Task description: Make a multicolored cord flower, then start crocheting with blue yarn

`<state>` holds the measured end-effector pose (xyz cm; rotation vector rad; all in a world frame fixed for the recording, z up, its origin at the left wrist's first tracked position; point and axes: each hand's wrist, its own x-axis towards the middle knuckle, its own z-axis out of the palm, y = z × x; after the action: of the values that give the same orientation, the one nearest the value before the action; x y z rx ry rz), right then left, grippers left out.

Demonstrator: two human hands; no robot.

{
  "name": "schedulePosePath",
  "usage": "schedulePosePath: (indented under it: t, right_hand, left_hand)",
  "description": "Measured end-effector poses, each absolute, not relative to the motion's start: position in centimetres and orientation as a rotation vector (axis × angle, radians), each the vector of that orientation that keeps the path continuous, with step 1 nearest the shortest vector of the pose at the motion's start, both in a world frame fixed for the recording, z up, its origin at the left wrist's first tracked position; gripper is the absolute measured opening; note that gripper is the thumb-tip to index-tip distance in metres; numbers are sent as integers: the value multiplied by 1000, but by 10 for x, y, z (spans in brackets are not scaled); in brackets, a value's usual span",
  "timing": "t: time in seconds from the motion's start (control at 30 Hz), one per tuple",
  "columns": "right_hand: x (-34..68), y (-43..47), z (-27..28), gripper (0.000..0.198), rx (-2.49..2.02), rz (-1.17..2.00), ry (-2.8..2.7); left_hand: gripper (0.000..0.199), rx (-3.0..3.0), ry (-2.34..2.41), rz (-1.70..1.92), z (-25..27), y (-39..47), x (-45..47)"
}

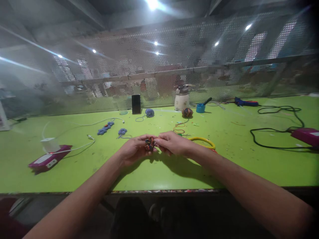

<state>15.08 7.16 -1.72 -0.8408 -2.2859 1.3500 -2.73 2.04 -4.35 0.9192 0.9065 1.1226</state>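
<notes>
A small multicoloured yarn piece (150, 144) is held above the near middle of the green table (139, 181). By the left hand (131, 149) it is gripped between thumb and curled fingers. The right hand (173, 143) is closed at the piece's right edge, thumb pressed to forefinger; what is pinched there cannot be told. The piece is partly covered by the fingers, and its stitches are too small to be made out. Beyond the right hand, a loose strand (179, 125) is seen near a multicoloured yarn ball (187, 112); its link to the piece cannot be traced. A yellow ring (208, 142) is partly hidden by the right forearm. At the right edge, a magenta power strip (307, 136) is cut off.
</notes>
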Motion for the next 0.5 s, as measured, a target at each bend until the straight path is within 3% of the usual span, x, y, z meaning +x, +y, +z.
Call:
schedulePosePath:
  t: [0.1, 0.27, 0.5]
  right_hand:
    - [153, 72, -14, 33, -870, 1294, -2343]
    - [153, 71, -13, 35, -887, 1252, -2406]
    - [152, 72, -14, 33, -909, 1286, -2431]
  left_hand:
    - [21, 891, 874, 1091, -39, 19, -26]
    - [34, 1075, 809, 1027, -39, 14, -19]
    - [24, 1261, 1021, 1068, -45, 14, -17]
